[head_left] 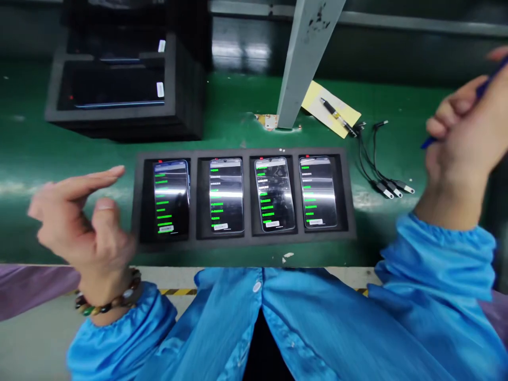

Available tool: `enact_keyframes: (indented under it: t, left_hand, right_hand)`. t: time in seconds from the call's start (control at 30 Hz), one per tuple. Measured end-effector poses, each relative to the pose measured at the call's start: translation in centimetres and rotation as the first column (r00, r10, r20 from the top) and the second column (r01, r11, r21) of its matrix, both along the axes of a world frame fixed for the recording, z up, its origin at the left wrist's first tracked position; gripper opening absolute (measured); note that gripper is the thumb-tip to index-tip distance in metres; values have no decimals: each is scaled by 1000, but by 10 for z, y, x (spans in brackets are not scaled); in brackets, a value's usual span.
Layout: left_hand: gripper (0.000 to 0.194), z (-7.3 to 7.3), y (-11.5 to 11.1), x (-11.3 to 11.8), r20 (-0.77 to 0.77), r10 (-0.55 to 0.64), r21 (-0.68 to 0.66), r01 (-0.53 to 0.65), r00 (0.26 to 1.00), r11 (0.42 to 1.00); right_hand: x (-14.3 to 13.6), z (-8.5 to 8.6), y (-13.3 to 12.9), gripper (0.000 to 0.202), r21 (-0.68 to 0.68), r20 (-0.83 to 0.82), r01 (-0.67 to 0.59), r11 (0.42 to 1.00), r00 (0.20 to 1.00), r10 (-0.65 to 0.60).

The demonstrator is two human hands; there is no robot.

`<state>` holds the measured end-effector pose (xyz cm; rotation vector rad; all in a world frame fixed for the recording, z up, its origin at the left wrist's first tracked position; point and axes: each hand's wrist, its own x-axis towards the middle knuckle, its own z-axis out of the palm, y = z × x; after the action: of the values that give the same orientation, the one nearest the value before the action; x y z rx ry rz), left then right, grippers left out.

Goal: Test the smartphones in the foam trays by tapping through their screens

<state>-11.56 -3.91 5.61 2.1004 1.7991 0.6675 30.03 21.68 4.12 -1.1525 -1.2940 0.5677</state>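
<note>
Several lit phones lie face up in the compartments of a dark foam tray [246, 241], among them the leftmost phone [171, 196] and the rightmost phone [318, 193]. Green lines of text show on their screens. My left hand [85, 219] is raised just left of the tray, index finger and thumb apart, with nothing in it. At the right, my right hand [464, 127] is closed around a thin blue object [428, 142], whose kind I cannot make out. It is above the table, beyond the cables, touching neither tray nor phones.
Stacked foam trays [186, 106] with dark phones stand at the back left. A grey metal post [304, 58] rises behind the tray. Right of it are yellow paper [317, 103], a pen [337, 116] and black cables [375, 169] on the green table [238, 103].
</note>
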Motion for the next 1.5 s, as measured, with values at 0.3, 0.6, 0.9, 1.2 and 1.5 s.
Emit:
enact_keyframes:
  t: [0.3, 0.6, 0.9, 1.2, 1.5]
  left_hand:
    - [31, -27, 8, 94, 238, -292, 154, 261, 926, 953]
    - [19, -31, -16, 50, 142, -258, 113, 243, 956, 963]
    - [30, -57, -66, -76, -76, 448, 126, -437, 891, 890]
    - [40, -67, -66, -78, -150, 375, 51, -372, 915, 927]
    - [39, -61, -19, -18, -164, -118, 20, 123, 979, 992]
  right_hand:
    - [-50, -10, -228, 21, -484, 234, -636, 601, 568, 789]
    - [-12, -39, -218, 26, -320, 548, -278, 906, 726, 417]
    - [25, -89, -163, 33, -68, 689, 37, 997, 724, 20]
    - [-16, -67, -157, 40, -274, 705, -312, 910, 579, 411]
    - [-62, -51, -156, 43, -358, 651, -654, 666, 337, 680]
